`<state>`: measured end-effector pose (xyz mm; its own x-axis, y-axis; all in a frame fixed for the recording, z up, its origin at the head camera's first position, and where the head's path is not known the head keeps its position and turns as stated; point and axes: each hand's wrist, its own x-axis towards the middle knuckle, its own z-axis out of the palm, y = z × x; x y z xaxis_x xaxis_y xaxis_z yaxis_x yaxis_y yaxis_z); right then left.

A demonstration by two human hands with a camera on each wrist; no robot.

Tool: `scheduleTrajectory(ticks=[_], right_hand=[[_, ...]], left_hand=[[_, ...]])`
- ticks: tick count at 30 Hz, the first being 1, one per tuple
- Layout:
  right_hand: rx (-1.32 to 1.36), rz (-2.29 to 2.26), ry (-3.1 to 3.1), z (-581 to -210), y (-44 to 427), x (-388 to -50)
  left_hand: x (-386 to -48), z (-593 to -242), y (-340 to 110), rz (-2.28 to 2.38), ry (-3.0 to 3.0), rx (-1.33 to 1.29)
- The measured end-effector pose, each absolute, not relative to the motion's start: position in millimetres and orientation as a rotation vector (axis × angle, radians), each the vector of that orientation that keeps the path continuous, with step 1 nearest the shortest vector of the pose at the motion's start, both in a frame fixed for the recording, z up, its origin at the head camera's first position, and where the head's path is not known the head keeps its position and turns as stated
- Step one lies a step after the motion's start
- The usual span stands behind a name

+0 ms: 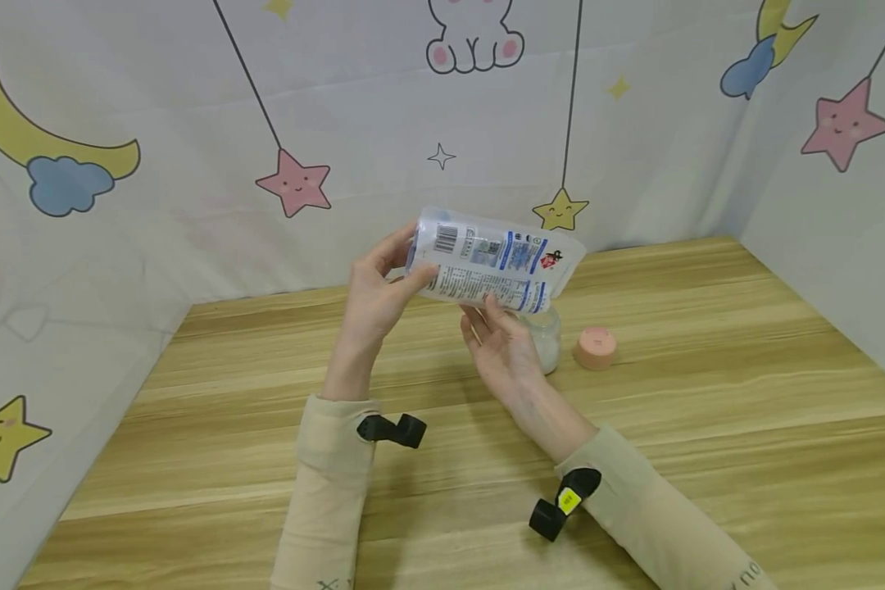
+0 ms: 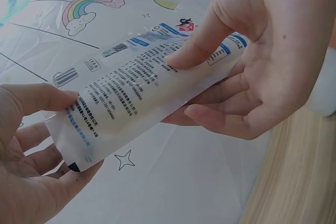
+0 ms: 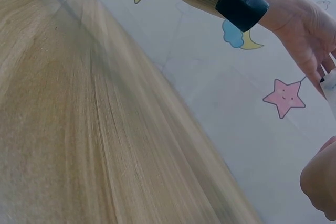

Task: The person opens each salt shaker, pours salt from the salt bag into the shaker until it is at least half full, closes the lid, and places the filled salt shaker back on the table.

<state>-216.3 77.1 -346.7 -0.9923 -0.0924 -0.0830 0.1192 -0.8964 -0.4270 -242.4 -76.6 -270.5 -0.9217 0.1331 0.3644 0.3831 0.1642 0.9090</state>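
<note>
Both hands hold a white, partly clear plastic pouch printed with blue and black text and a barcode. It is raised above the table and lies nearly sideways, one end over a glass jar that has white contents. My left hand grips the pouch's left end, thumb on the printed face. At the lower edge, my right hand pinches the pouch between its thumb on the print and fingers behind, seen also in the left wrist view. The right wrist view catches only a sliver of the pouch.
A round pink lid lies on the wood-grain table, just right of the jar. Behind the table hangs a white cloth printed with stars and moons. Each sleeve carries a black wrist camera.
</note>
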Motion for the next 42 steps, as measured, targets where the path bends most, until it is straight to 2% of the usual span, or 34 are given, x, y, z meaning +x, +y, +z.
scheduleTrajectory(ticks=[42], right_hand=[[0.113,-2.969,0.613,-348.4,78.0,-216.1]], left_hand=[[-238.6,-267.2,-79.5,-1.871,-2.282,-0.490]])
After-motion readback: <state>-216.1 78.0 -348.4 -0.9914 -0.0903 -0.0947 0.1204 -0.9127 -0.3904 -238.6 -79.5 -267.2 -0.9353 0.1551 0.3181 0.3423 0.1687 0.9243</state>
